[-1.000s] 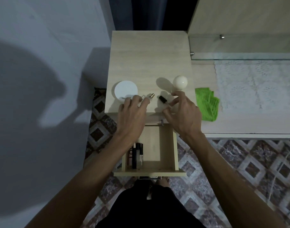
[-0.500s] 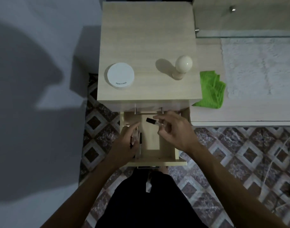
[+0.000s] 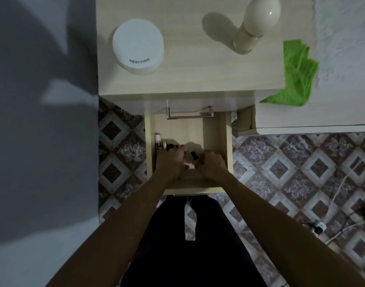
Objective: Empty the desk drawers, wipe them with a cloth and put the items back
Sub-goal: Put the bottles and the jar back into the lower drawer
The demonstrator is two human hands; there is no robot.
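Both hands are down inside the open pale-wood drawer (image 3: 216,137), close together near its front edge. The left hand (image 3: 171,160) is curled round a small clear glass bottle (image 3: 185,161), and the right hand (image 3: 211,163) pinches a little vial with a black cap (image 3: 194,155) — the two items sit almost touching between the hands. Along the drawer's left wall lie a few dark cosmetic tubes and bottles (image 3: 161,145), too dim to tell apart.

On the table top (image 3: 198,65) above, a round white lidded jar (image 3: 138,46) stands toward the left edge and a cream egg-shaped bottle on a clear base (image 3: 254,23) toward the right. The folded green cloth (image 3: 295,73) lies on the lower surface just beside the table's right edge, hanging slightly over its front.

My guess is that this is the putting-back stage, with the jar and the egg-shaped bottle yet to go in. The small bottles look light and stiff, but glass is slick and breakable (and the drawer floor is hard), so they want setting down, not dropping. Held across the body they should be secure; a grip by the cap alone could let one slip. Laid flat they may roll, so it seems wise to nest them against those by the left wall.
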